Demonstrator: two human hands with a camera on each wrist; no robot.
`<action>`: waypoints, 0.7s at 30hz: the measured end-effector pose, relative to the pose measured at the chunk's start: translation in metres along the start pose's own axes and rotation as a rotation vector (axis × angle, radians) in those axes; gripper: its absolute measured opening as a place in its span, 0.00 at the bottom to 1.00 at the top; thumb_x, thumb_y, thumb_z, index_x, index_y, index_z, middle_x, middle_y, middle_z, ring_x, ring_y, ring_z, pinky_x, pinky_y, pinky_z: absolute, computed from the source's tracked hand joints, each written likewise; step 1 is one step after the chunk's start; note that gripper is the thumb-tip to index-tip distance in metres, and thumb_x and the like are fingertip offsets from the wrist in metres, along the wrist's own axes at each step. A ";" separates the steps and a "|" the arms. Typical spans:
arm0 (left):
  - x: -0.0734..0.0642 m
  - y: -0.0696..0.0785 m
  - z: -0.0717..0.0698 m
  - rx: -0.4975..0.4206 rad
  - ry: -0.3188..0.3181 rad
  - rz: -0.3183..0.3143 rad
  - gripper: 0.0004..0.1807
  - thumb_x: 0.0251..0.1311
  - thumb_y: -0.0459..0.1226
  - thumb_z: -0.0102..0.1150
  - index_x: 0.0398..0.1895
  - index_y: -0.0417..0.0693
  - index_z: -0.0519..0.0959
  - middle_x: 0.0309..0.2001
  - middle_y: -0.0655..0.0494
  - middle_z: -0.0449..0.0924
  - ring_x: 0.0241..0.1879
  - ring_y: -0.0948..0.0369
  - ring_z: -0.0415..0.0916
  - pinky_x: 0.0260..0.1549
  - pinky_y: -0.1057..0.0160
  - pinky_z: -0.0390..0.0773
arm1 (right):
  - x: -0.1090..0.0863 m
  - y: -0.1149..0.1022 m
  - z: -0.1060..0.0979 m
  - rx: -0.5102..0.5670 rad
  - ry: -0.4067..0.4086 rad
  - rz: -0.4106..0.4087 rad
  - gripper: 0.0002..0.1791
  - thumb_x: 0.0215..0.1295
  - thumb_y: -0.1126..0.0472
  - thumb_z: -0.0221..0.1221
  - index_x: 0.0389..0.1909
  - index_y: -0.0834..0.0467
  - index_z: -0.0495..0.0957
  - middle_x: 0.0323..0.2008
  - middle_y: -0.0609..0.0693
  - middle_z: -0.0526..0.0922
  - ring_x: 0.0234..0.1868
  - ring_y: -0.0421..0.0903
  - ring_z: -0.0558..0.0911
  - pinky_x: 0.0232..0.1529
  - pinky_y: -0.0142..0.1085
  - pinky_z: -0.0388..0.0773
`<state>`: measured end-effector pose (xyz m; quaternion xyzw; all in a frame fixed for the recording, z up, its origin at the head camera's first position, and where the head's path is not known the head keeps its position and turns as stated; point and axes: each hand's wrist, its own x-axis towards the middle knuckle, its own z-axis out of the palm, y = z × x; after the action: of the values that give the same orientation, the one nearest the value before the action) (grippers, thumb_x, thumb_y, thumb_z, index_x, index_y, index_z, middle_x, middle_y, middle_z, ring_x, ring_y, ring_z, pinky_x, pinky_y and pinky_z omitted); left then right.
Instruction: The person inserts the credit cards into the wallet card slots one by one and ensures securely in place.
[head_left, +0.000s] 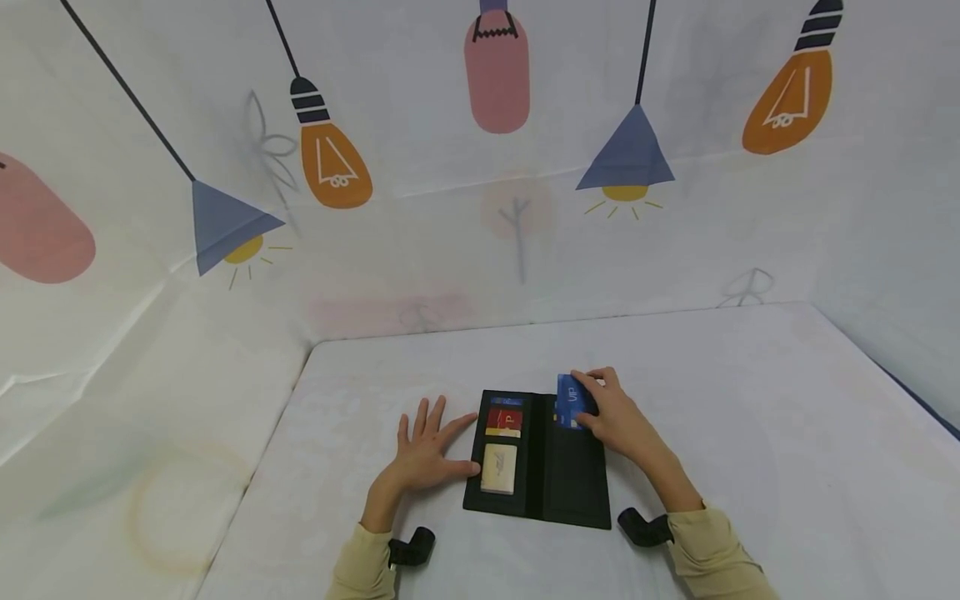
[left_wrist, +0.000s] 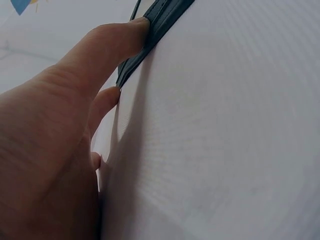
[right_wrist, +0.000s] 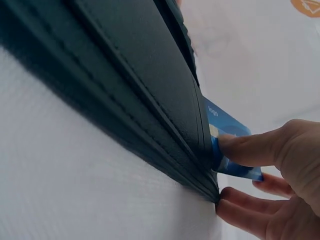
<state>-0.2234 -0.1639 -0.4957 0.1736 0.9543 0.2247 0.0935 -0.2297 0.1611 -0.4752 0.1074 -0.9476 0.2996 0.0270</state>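
Note:
A black bifold wallet (head_left: pixel 576 483) lies opened flat on the white table. Its left panel holds a red card (head_left: pixel 504 421) in the upper window and a cream card (head_left: pixel 498 468) in the lower one. My right hand (head_left: pixel 619 417) pinches a blue VIP card (head_left: pixel 572 402) between thumb and fingers at the top of the right panel. In the right wrist view the card (right_wrist: pixel 231 122) stands partly out past the panel's edge. My left hand (head_left: pixel 427 454) is spread, its thumb and index fingertip touching the wallet's left edge; the left wrist view shows the thumb on the wallet's border (left_wrist: pixel 162 25).
The white table (head_left: pixel 750 417) surrounds the wallet. Behind it rises a white cloth wall (head_left: pixel 420 258) printed with lamps and bulbs. Black wrist devices sit by the left cuff (head_left: pixel 412 547) and the right cuff (head_left: pixel 643 528).

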 end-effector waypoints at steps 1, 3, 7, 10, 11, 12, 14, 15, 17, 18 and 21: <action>0.000 0.000 0.000 -0.004 -0.001 0.000 0.42 0.53 0.61 0.66 0.73 0.65 0.66 0.79 0.40 0.39 0.77 0.40 0.27 0.68 0.31 0.25 | 0.000 -0.001 0.000 -0.005 0.003 0.004 0.37 0.62 0.67 0.65 0.72 0.62 0.62 0.63 0.68 0.60 0.58 0.68 0.74 0.56 0.59 0.75; -0.001 0.000 0.000 -0.008 -0.004 0.000 0.42 0.54 0.61 0.66 0.73 0.65 0.66 0.79 0.41 0.39 0.77 0.40 0.26 0.68 0.32 0.25 | 0.000 -0.002 0.000 -0.017 0.008 0.006 0.37 0.62 0.67 0.65 0.72 0.63 0.63 0.63 0.68 0.61 0.56 0.66 0.76 0.54 0.58 0.77; -0.001 -0.001 0.000 -0.014 0.000 0.002 0.42 0.53 0.60 0.66 0.73 0.65 0.66 0.79 0.41 0.39 0.78 0.41 0.26 0.68 0.33 0.24 | 0.000 -0.004 0.001 -0.030 0.017 0.003 0.37 0.61 0.67 0.66 0.71 0.62 0.63 0.63 0.67 0.61 0.51 0.63 0.78 0.51 0.56 0.79; -0.001 -0.001 0.001 -0.009 -0.002 0.002 0.42 0.53 0.61 0.66 0.73 0.65 0.66 0.79 0.41 0.39 0.78 0.41 0.26 0.68 0.33 0.25 | 0.000 -0.003 0.001 -0.027 0.020 0.004 0.37 0.61 0.67 0.66 0.71 0.62 0.64 0.62 0.67 0.61 0.51 0.62 0.79 0.51 0.55 0.80; -0.001 -0.001 0.000 -0.010 0.000 0.003 0.42 0.53 0.61 0.66 0.73 0.65 0.66 0.79 0.41 0.39 0.78 0.41 0.26 0.68 0.33 0.25 | 0.000 -0.003 0.002 -0.026 0.021 0.002 0.37 0.61 0.68 0.66 0.71 0.62 0.64 0.62 0.67 0.61 0.50 0.62 0.79 0.50 0.55 0.80; -0.002 -0.001 0.000 -0.012 0.000 0.002 0.42 0.53 0.61 0.66 0.73 0.65 0.66 0.79 0.41 0.39 0.78 0.41 0.26 0.68 0.33 0.24 | 0.000 -0.003 0.002 -0.025 0.020 -0.001 0.37 0.61 0.68 0.66 0.71 0.62 0.64 0.62 0.67 0.61 0.50 0.62 0.79 0.51 0.55 0.80; -0.002 -0.001 0.000 -0.010 -0.004 -0.002 0.42 0.53 0.61 0.65 0.73 0.65 0.65 0.79 0.41 0.38 0.78 0.41 0.26 0.68 0.33 0.24 | 0.000 -0.003 0.002 -0.022 0.017 -0.006 0.37 0.61 0.68 0.66 0.71 0.62 0.64 0.62 0.67 0.61 0.50 0.62 0.79 0.51 0.55 0.79; -0.002 -0.001 0.000 -0.011 -0.003 -0.002 0.42 0.53 0.61 0.65 0.73 0.65 0.65 0.79 0.41 0.38 0.77 0.41 0.26 0.68 0.33 0.24 | 0.000 -0.004 0.002 -0.020 0.015 -0.006 0.37 0.61 0.68 0.66 0.71 0.62 0.64 0.62 0.67 0.61 0.50 0.62 0.79 0.51 0.55 0.79; -0.002 -0.001 0.001 -0.009 -0.002 -0.003 0.42 0.53 0.61 0.66 0.73 0.66 0.65 0.79 0.41 0.38 0.77 0.41 0.26 0.68 0.33 0.24 | 0.000 -0.004 0.002 -0.018 0.014 -0.002 0.37 0.61 0.68 0.66 0.71 0.62 0.64 0.62 0.67 0.61 0.50 0.61 0.79 0.51 0.55 0.79; -0.001 -0.001 0.001 -0.005 -0.004 -0.005 0.43 0.53 0.61 0.65 0.73 0.66 0.65 0.79 0.41 0.38 0.78 0.41 0.26 0.68 0.33 0.24 | 0.001 -0.003 0.002 -0.013 0.013 0.003 0.37 0.61 0.68 0.66 0.71 0.62 0.65 0.62 0.67 0.62 0.50 0.61 0.79 0.51 0.55 0.79; -0.001 -0.001 0.001 0.000 -0.004 0.001 0.43 0.54 0.61 0.65 0.73 0.66 0.65 0.79 0.41 0.38 0.77 0.41 0.26 0.68 0.33 0.24 | 0.001 -0.002 0.002 -0.003 0.014 0.020 0.37 0.61 0.67 0.66 0.71 0.61 0.65 0.61 0.66 0.62 0.50 0.61 0.79 0.51 0.55 0.79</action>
<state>-0.2227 -0.1643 -0.4968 0.1743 0.9541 0.2242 0.0952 -0.2306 0.1583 -0.4753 0.0956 -0.9490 0.2989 0.0308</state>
